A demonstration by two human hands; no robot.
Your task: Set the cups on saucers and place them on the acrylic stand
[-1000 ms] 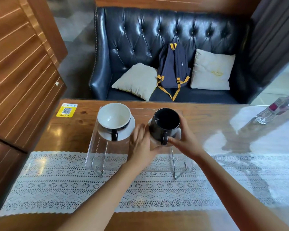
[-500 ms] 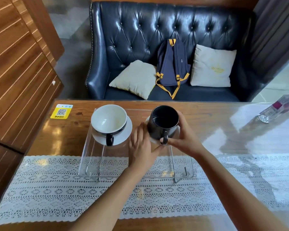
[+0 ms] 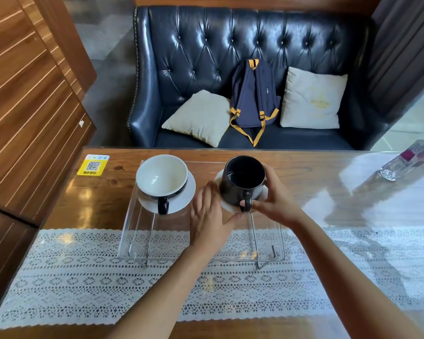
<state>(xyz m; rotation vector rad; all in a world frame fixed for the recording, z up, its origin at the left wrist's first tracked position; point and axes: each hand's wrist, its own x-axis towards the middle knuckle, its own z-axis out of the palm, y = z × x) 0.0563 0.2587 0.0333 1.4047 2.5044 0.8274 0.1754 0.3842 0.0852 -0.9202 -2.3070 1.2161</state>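
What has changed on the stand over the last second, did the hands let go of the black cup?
No visible change. The right hand still grips the black cup on its saucer, the left hand still rests beside it. The white cup sits untouched on the acrylic stand.

Wide cup (image 3: 162,176) on stand (image 3: 142,231), left of mug (image 3: 242,182).
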